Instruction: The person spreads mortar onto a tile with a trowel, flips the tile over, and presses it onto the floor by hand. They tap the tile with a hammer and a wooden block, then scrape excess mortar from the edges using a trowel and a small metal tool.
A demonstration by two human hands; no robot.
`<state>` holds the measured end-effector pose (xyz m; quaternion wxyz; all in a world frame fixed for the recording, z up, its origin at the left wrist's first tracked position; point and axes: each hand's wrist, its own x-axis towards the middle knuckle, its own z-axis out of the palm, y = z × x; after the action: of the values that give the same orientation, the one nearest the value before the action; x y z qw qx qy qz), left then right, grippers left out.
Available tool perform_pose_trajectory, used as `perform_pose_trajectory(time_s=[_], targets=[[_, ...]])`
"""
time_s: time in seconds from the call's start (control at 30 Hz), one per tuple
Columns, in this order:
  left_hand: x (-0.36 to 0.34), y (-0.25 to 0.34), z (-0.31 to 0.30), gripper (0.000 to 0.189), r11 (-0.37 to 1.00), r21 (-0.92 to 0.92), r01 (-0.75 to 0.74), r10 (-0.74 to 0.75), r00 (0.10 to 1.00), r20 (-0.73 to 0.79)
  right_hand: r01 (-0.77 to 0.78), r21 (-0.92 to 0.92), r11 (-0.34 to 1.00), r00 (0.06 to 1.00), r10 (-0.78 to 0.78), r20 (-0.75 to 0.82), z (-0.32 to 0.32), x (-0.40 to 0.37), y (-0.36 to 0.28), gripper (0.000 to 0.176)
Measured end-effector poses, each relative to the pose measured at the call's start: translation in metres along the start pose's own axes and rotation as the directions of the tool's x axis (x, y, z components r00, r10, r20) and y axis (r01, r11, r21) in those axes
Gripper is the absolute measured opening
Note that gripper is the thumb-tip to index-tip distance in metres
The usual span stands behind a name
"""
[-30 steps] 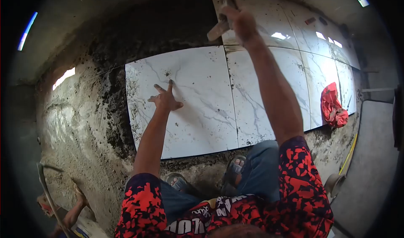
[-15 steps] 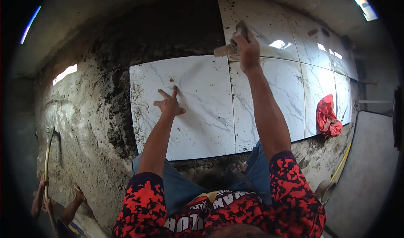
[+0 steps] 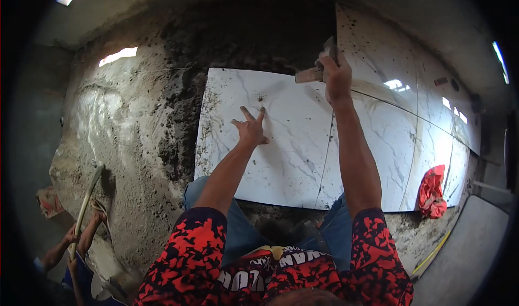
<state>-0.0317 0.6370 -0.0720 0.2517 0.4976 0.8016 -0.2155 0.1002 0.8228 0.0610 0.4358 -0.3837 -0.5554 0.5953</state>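
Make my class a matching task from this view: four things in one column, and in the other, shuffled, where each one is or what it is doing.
Column 1
1. Left hand
2. Right hand
3. Red bundle
4. Curved pole

Column 2
A. In another person's hands
B. Gripping a tool
C. Crumpled, at the right of the view
D. Fingers spread on a white tile

Right pairs: 1-D, 2-B, 3-C, 4-A
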Motion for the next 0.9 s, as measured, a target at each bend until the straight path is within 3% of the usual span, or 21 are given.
perform_pose_trajectory(time_s=[0.07,0.13,0.2,0.23,0.3,0.33,0.4,0.43,0.57,0.6,0.67,0.7,0.8,0.9], targets=[[0.0,0.0,0.003,0.122,1.0,-0.025,-0.018,0.018,1.0,-0.021,0.017,0.103,0.995,1.0,-0.019,0.012,0.014,-0.008,-0.001,0.033],[0.0,0.0,0.006,0.122,0.999,-0.041,-0.011,0.008,0.998,-0.057,0.003,-0.065,0.998,0.999,0.0,0.05,0.026,-0.003,0.018,0.056],[-0.005,0.001,-0.003,0.122,0.999,-0.05,-0.004,0.004,1.0,-0.005,-0.043,-0.138,0.989,0.995,0.056,0.088,0.039,0.005,0.015,0.056],[0.003,-0.002,0.01,0.121,0.992,-0.122,-0.029,0.023,0.998,-0.055,-0.018,-0.051,0.999,0.995,0.023,0.096,0.044,0.008,0.015,0.057],[-0.005,-0.001,-0.005,0.12,0.986,-0.164,0.015,-0.016,1.0,-0.007,0.036,0.157,0.987,0.991,-0.056,0.121,0.061,-0.006,-0.008,0.058],[-0.008,0.0,-0.008,0.12,0.979,-0.2,0.049,-0.042,0.998,0.043,0.019,0.158,0.987,0.99,-0.04,0.135,0.067,-0.008,0.0,0.058],[-0.004,0.001,0.0,0.12,0.974,-0.218,0.064,-0.067,0.998,-0.007,0.055,-0.057,0.997,0.988,-0.046,0.144,0.081,-0.002,0.022,0.056],[-0.005,0.001,-0.003,0.119,0.971,-0.229,0.062,-0.062,0.998,0.008,-0.035,-0.107,0.994,0.984,0.053,0.168,0.089,0.006,0.044,0.055],[-0.001,-0.004,-0.002,0.117,0.961,-0.271,0.061,-0.055,0.998,0.03,-0.033,0.136,0.99,0.979,0.005,0.203,0.113,-0.006,0.011,0.056],[-0.003,-0.004,-0.001,0.117,0.949,-0.309,0.055,-0.042,0.998,0.048,-0.047,0.136,0.99,0.976,0.017,0.215,0.12,-0.008,0.018,0.056],[-0.006,-0.003,-0.003,0.117,0.951,-0.301,0.074,-0.064,0.997,0.042,0.109,0.008,0.994,0.976,-0.108,0.19,0.133,-0.005,0.032,0.055],[-0.006,-0.003,-0.004,0.117,0.947,-0.313,0.07,-0.054,0.997,0.06,0.002,-0.137,0.991,0.973,0.029,0.229,0.139,-0.002,0.035,0.056],[-0.005,-0.005,-0.007,0.116,0.946,-0.317,0.066,-0.047,0.997,0.068,-0.02,0.02,1.0,0.97,0.015,0.242,0.154,0.003,0.024,0.056],[-0.008,-0.003,0.0,0.116,0.942,-0.326,0.077,-0.056,0.996,0.072,0.034,0.046,0.998,0.964,-0.044,0.263,0.172,-0.009,0.021,0.056]])
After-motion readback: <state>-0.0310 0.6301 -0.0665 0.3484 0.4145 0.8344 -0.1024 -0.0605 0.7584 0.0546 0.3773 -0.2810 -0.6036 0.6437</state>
